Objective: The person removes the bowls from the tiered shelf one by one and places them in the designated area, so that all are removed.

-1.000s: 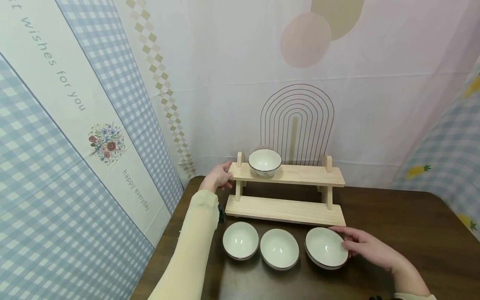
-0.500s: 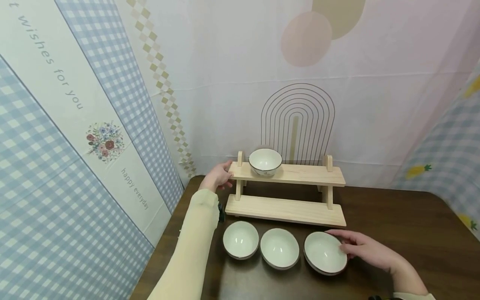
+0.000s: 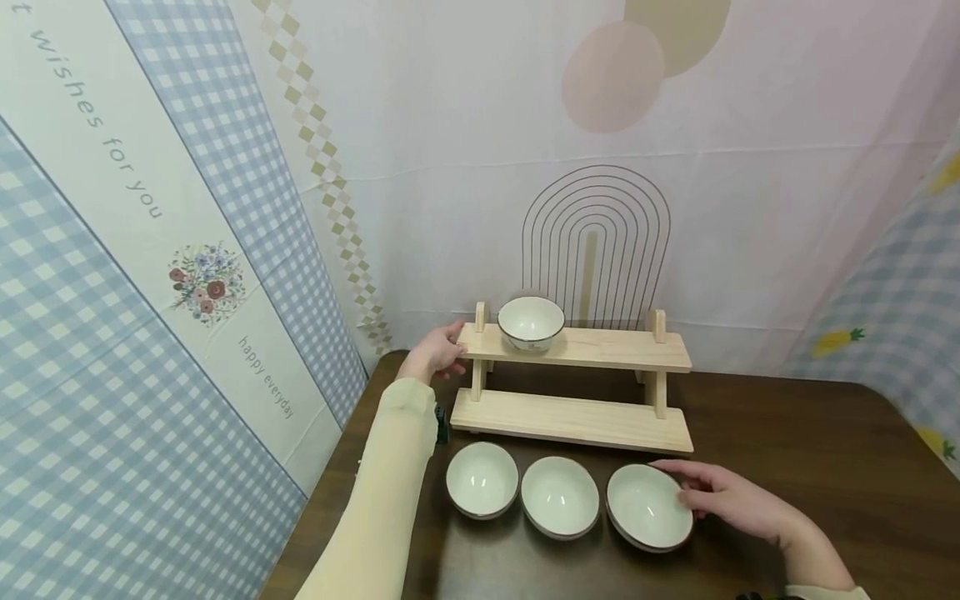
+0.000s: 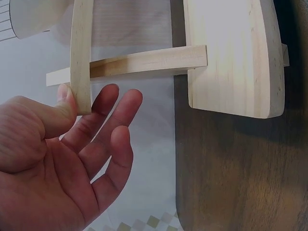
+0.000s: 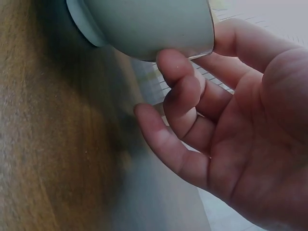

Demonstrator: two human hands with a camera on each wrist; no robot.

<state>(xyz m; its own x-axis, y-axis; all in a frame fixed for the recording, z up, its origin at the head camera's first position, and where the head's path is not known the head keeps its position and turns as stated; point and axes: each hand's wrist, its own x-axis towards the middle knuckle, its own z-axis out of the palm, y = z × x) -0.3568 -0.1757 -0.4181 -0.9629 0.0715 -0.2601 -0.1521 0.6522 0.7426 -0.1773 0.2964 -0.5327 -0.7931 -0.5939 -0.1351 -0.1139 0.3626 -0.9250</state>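
My left hand [image 3: 437, 353] pinches the left end of the upper board of a two-tier wooden shelf [image 3: 570, 419], thumb on top and fingers beneath. In the left wrist view the thumb [image 4: 63, 98] presses on that board's end. A white bowl [image 3: 530, 321] with a dark rim stands on the upper tier, near its left end. Down in front, my right hand [image 3: 738, 500] holds the rightmost bowl [image 3: 648, 508] by its right rim. The right wrist view shows fingertips against that bowl's outer wall [image 5: 154, 24].
Two more matching bowls, the left bowl [image 3: 482, 481] and the middle bowl [image 3: 560, 498], stand in a row before the shelf on the dark wooden table [image 3: 810, 425]. A printed cloth [image 3: 442, 208] hangs behind, and a checked cloth [image 3: 97, 333] hangs at left.
The rightmost bowl has shifted slightly toward me and to the left with my right hand on it, closer to the middle bowl. My left hand stays on the shelf.
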